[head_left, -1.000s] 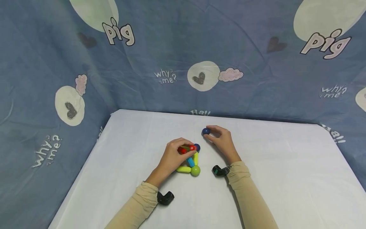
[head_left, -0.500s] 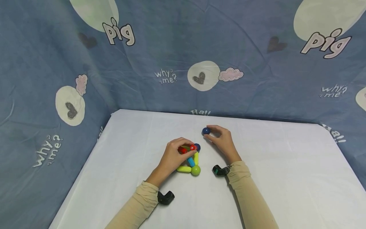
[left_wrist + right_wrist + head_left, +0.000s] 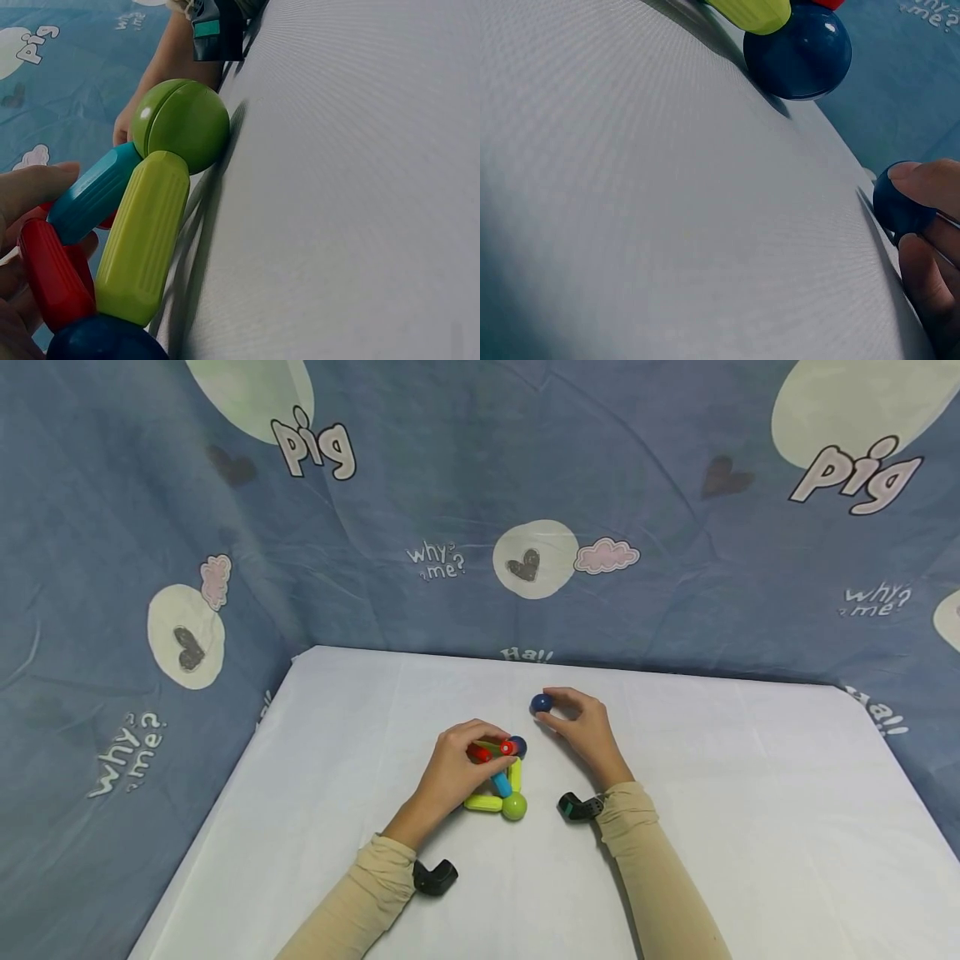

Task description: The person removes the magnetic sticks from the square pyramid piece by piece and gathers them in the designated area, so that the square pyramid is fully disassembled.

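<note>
My left hand [image 3: 450, 772] holds a magnetic stick-and-ball construction at its red and blue sticks. In the left wrist view a green ball [image 3: 187, 124] joins a yellow-green stick [image 3: 144, 240] and a blue stick [image 3: 94, 191]. A red stick [image 3: 52, 274] and the yellow-green one meet at a dark blue ball [image 3: 109, 339], cut off by the frame edge. Fingers hide part of the far side. Just right of and beyond the construction, my right hand [image 3: 588, 735] pinches a separate dark blue ball [image 3: 541, 703] between thumb and fingertip, apart from the construction.
A white cloth covers the table [image 3: 750, 793]. Behind it and to the left hangs a blue printed curtain [image 3: 420, 468]. Black wrist cameras sit on both arms, the left one [image 3: 435, 878] near the tabletop.
</note>
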A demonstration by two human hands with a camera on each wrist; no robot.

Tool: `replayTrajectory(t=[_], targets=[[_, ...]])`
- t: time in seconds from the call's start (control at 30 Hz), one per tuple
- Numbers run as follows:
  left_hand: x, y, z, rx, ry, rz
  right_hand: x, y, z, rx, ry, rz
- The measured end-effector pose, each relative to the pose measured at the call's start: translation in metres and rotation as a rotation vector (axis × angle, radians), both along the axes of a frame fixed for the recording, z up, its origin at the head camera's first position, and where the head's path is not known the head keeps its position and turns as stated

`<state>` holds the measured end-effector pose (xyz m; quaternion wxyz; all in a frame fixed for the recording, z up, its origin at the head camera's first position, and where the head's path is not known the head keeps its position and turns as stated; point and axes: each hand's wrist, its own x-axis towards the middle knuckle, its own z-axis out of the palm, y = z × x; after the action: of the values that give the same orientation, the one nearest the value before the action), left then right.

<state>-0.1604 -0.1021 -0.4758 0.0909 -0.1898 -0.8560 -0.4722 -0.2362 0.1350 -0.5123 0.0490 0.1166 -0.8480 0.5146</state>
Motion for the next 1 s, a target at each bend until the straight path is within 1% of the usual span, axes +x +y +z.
replayTrajectory(t=[0.27,0.4,0.47,0.57,0.63,0.67,0.7,0.73,0.8,0.9,1.0], targets=[[0.000,0.001,0.001,0.000,-0.005,-0.002,0.001,0.002,0.000,-0.019,-0.026,-0.005],[0.001,0.001,0.001,0.003,-0.008,0.002,0.001,0.002,-0.001,-0.045,-0.027,-0.039],[0.001,0.001,0.002,0.007,-0.007,0.003,0.000,0.003,-0.002,-0.118,-0.026,-0.073],[0.001,0.001,0.002,0.008,-0.004,0.000,0.003,0.002,-0.001,-0.289,-0.008,-0.150],[0.001,0.000,0.003,0.007,-0.006,-0.003,0.009,0.002,0.002,-0.376,0.018,-0.189],[0.001,0.000,0.003,0.006,-0.006,-0.005,0.012,0.001,0.004,-0.397,0.032,-0.196],[0.001,0.000,0.003,0.005,-0.006,-0.005,0.016,0.000,0.006,-0.395,0.042,-0.190],[0.001,0.000,0.003,0.004,-0.007,-0.004,0.020,0.000,0.008,-0.372,0.051,-0.175],[0.001,-0.001,0.003,0.004,-0.004,-0.004,0.027,-0.002,0.010,-0.318,0.063,-0.124],[0.001,-0.001,0.002,0.010,0.000,-0.010,0.032,-0.003,0.012,-0.270,0.061,-0.018],[0.002,-0.001,0.001,0.017,-0.004,-0.015,0.034,-0.003,0.012,-0.266,0.001,0.118]])
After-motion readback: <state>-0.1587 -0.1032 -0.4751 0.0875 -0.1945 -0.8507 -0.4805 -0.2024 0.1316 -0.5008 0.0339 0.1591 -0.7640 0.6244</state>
